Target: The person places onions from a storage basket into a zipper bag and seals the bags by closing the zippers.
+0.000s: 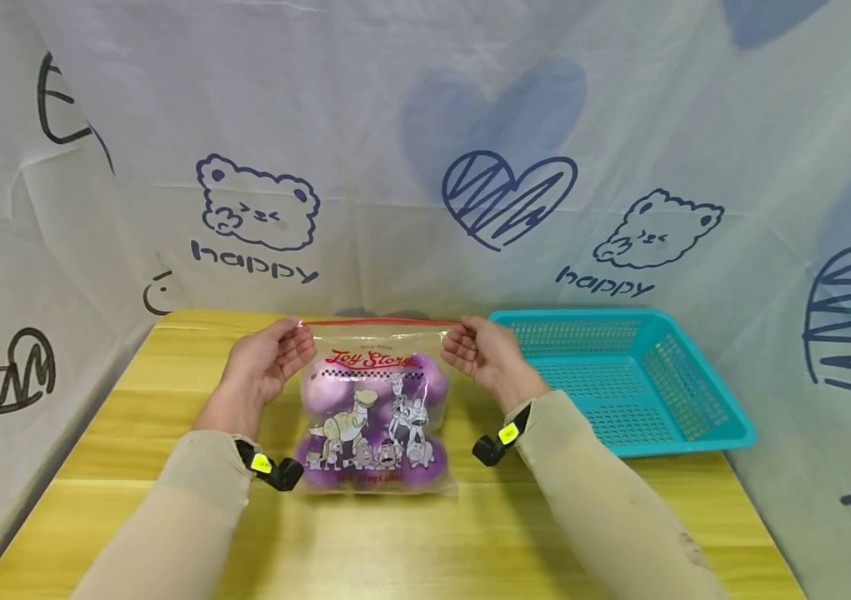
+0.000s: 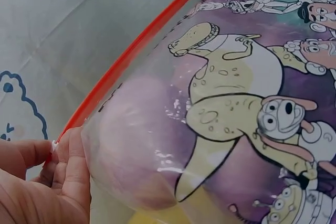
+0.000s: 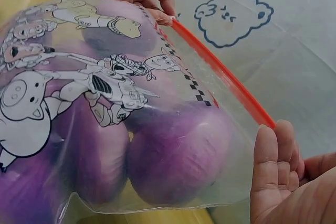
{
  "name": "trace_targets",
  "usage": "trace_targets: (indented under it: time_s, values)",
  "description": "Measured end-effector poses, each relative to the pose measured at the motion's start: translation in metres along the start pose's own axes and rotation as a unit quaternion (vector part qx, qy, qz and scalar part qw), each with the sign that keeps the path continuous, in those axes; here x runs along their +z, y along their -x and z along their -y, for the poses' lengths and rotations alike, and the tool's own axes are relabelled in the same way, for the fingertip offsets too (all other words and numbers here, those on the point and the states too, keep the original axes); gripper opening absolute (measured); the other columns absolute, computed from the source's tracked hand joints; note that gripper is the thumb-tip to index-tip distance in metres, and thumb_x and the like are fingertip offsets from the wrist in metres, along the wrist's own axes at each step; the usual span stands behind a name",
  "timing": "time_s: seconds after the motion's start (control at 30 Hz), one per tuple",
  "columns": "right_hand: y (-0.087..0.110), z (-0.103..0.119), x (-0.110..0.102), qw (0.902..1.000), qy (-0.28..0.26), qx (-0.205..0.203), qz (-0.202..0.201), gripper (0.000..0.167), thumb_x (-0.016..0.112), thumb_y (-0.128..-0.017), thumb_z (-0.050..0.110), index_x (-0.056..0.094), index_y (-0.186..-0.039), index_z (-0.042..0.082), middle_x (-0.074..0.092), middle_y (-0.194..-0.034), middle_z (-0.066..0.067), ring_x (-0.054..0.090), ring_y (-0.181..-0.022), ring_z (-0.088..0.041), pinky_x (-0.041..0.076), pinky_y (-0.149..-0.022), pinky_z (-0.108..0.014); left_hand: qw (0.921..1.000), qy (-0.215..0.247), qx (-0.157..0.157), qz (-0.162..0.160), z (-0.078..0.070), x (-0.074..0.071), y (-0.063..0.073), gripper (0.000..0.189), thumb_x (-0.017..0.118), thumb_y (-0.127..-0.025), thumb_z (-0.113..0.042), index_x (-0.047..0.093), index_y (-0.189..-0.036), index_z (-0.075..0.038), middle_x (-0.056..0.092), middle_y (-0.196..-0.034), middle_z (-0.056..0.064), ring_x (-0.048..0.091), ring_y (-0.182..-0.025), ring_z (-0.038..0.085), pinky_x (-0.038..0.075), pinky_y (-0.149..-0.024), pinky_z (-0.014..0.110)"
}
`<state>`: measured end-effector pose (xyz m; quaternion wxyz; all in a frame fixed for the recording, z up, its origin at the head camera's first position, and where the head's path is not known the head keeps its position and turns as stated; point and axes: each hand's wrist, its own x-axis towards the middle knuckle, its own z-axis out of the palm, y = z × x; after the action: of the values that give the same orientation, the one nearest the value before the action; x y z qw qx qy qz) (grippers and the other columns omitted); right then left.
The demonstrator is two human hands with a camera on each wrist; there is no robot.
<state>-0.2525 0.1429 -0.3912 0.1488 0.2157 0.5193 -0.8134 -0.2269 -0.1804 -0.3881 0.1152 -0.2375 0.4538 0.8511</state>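
Observation:
A clear zip bag (image 1: 376, 342) printed with cartoon characters hangs upright between both hands, its red zip strip (image 1: 387, 322) stretched straight along the top. Several round purple things (image 3: 178, 156) fill it; their kind is blurred by the plastic. The left hand (image 1: 267, 358) pinches the strip's left end, where a small white slider (image 2: 54, 145) shows at the fingertips in the left wrist view. At the other end, the right hand (image 1: 491, 354) pinches the top corner between thumb and fingers. Whether the bag's bottom touches the table cannot be told.
A turquoise perforated basket (image 1: 695, 446) stands on the right of the yellow wood-grain table (image 1: 395, 558), just behind the right forearm. White cloth (image 1: 380, 233) with blue drawings hangs behind the table and on both sides. Each wrist carries a small black camera (image 1: 286, 473).

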Motion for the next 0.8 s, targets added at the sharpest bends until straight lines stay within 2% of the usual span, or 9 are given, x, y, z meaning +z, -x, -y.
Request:
trace_targets:
  time_s: [0.17, 0.3, 0.37, 0.43, 0.47, 0.53, 0.6, 0.73, 0.8]
  values:
    - [-0.004, -0.001, -0.002, 1.0000, 0.000, -0.001, -0.006, 0.023, 0.054, -0.109, 0.021, 0.061, -0.097, 0.003, 0.070, -0.078, -0.005, 0.073, -0.070, -0.015, 0.064, -0.073, -0.034, 0.9999, -0.010, 0.003, -0.003, 0.001, 0.001, -0.006, 0.018, 0.058, -0.108, -0.022, 0.066, -0.113, -0.006, 0.077, -0.091, 0.004, 0.078, -0.086, 0.015, 0.063, -0.082, 0.029]
    - [-0.003, -0.001, -0.004, 0.9998, 0.016, -0.015, -0.003, 0.024, 0.054, -0.109, 0.024, 0.062, -0.105, 0.001, 0.071, -0.082, -0.005, 0.075, -0.076, -0.017, 0.064, -0.079, -0.036, 0.9960, -0.074, 0.049, 0.011, 0.005, 0.002, -0.007, 0.027, 0.056, -0.109, -0.022, 0.062, -0.125, -0.002, 0.075, -0.093, 0.001, 0.076, -0.086, 0.012, 0.061, -0.087, 0.028]
    - [-0.002, -0.002, -0.006, 0.9985, 0.042, -0.035, -0.002, 0.026, 0.055, -0.109, 0.024, 0.063, -0.112, -0.001, 0.073, -0.086, -0.006, 0.077, -0.084, -0.021, 0.063, -0.086, -0.039, 0.9858, -0.143, 0.085, 0.020, 0.010, 0.003, -0.006, 0.033, 0.056, -0.109, -0.022, 0.059, -0.132, 0.002, 0.074, -0.098, 0.000, 0.073, -0.091, 0.010, 0.059, -0.095, 0.030]
    - [0.001, -0.006, -0.006, 0.9938, 0.089, -0.067, 0.000, 0.028, 0.055, -0.109, 0.023, 0.063, -0.119, -0.002, 0.074, -0.095, -0.008, 0.077, -0.096, -0.024, 0.061, -0.095, -0.042, 0.9619, -0.240, 0.128, 0.031, 0.016, 0.002, -0.003, 0.040, 0.057, -0.108, -0.022, 0.056, -0.139, 0.005, 0.073, -0.111, 0.006, 0.070, -0.104, 0.015, 0.055, -0.105, 0.035]
    - [0.002, -0.008, -0.007, 0.9881, 0.125, -0.091, 0.000, 0.030, 0.055, -0.109, 0.023, 0.063, -0.122, -0.002, 0.074, -0.101, -0.009, 0.075, -0.103, -0.026, 0.059, -0.099, -0.043, 0.9424, -0.297, 0.150, 0.037, 0.019, 0.002, -0.001, 0.043, 0.058, -0.108, -0.023, 0.056, -0.141, 0.004, 0.071, -0.119, 0.009, 0.068, -0.112, 0.019, 0.052, -0.110, 0.039]
    - [0.008, -0.015, -0.007, 0.9656, 0.216, -0.145, 0.001, 0.035, 0.056, -0.108, 0.023, 0.063, -0.131, -0.002, 0.073, -0.116, -0.014, 0.070, -0.117, -0.031, 0.054, -0.106, -0.047, 0.8853, -0.420, 0.193, 0.047, 0.026, 0.000, 0.005, 0.050, 0.060, -0.107, -0.029, 0.055, -0.147, 0.000, 0.065, -0.138, 0.015, 0.061, -0.130, 0.030, 0.046, -0.116, 0.050]
    - [0.016, -0.025, -0.008, 0.9218, 0.333, -0.198, 0.000, 0.044, 0.057, -0.106, 0.028, 0.059, -0.142, 0.002, 0.067, -0.135, -0.017, 0.063, -0.129, -0.035, 0.049, -0.111, -0.051, 0.8053, -0.538, 0.243, 0.057, 0.036, -0.003, 0.013, 0.057, 0.062, -0.105, -0.037, 0.052, -0.152, -0.005, 0.053, -0.155, 0.019, 0.048, -0.144, 0.040, 0.037, -0.120, 0.059]
    - [0.040, -0.054, -0.010, 0.7899, 0.535, -0.299, 0.014, 0.066, 0.062, -0.104, 0.038, 0.041, -0.160, 0.010, 0.044, -0.163, -0.020, 0.040, -0.151, -0.042, 0.032, -0.122, -0.062, 0.6363, -0.693, 0.331, 0.075, 0.061, -0.011, 0.030, 0.072, 0.065, -0.101, -0.047, 0.045, -0.158, -0.009, 0.039, -0.166, 0.022, 0.029, -0.156, 0.047, 0.022, -0.125, 0.065]
    - [0.052, -0.071, -0.013, 0.7192, 0.600, -0.348, 0.034, 0.073, 0.064, -0.103, 0.040, 0.036, -0.163, 0.010, 0.036, -0.167, -0.022, 0.033, -0.154, -0.046, 0.029, -0.122, -0.065, 0.5786, -0.727, 0.361, 0.076, 0.075, -0.017, 0.038, 0.076, 0.066, -0.100, -0.048, 0.042, -0.159, -0.006, 0.035, -0.167, 0.023, 0.025, -0.157, 0.047, 0.019, -0.126, 0.065]
